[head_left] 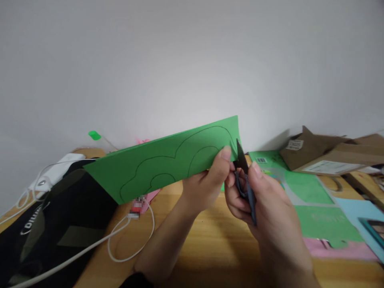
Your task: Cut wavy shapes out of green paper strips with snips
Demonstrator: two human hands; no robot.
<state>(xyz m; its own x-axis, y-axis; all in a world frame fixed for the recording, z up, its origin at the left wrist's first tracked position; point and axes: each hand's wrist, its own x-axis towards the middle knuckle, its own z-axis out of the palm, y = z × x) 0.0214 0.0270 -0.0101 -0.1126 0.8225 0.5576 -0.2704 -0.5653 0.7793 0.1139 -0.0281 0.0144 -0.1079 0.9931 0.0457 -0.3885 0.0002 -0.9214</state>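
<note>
Holding the green paper [168, 164] up in front of me, above the table [216, 244], w/ my L hand [210, 176] pinching it near its lower R end: thumb flat on the front face, fingers mostly hidden behind. Paper's long axis runs L to R & climbs, so the R end sits higher & the L end dips over the black bag [72, 220]. Its front face is turned toward me, w/ a cloud-like outline plus inner curves drawn in dark line, stretched along that same axis. Top edge looks doubled; can't tell if it's folded.

R hand [270, 204] is closed round the scissors [251, 196], fingers curled at the handles, thumb on the near side. Scissors' long axis is close to upright, leaning a bit L at the top: tips point up & away, handles down toward my palm. Blades are at the paper's R end, just beside my L thumb; can't tell how wide they're parted.

Other stuff: white cable [71, 259] crossing the bag, white pwr strip [57, 172] behind it, far L. On the R, a brown box [339, 156] w/ labels near the wall [192, 60], green sheets [324, 222] in front of it, then pink [339, 250] & blue [354, 210] ones.
</note>
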